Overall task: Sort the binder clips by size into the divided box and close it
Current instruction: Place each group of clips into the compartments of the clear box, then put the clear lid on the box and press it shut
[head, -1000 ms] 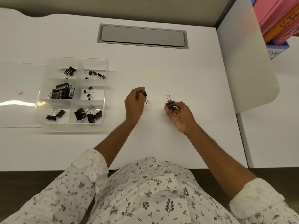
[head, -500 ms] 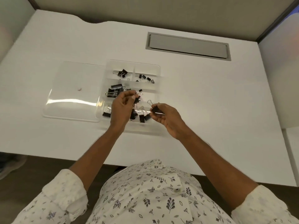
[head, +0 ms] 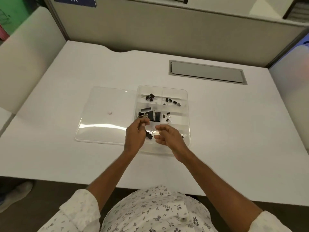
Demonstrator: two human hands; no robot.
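The clear divided box (head: 188,108) sits mid-table with its lid (head: 100,129) lying open flat to its left. Black binder clips lie in its compartments: small ones at the back (head: 150,97) and back right (head: 172,101), large ones in the middle left (head: 149,113), tiny ones in the middle right (head: 167,116). My left hand (head: 135,133) hovers over the near-left compartment with fingers curled together and no clip visible in it. My right hand (head: 168,135) hovers over the near-right compartment, fingers apart and empty. One clip (head: 149,135) lies between the hands. The near-right contents are mostly hidden.
A grey cable hatch (head: 207,73) is set into the white table (head: 234,131) behind the box. A small round pale dot (head: 109,112) shows on the lid. A beige partition wall (head: 167,30) stands at the back, and the table's front edge runs near my body.
Both hands carried their clips left from the bare table to the box. Neither clip is in hand now, and the middle-right compartment holds one more tiny clip. The view has swung left.
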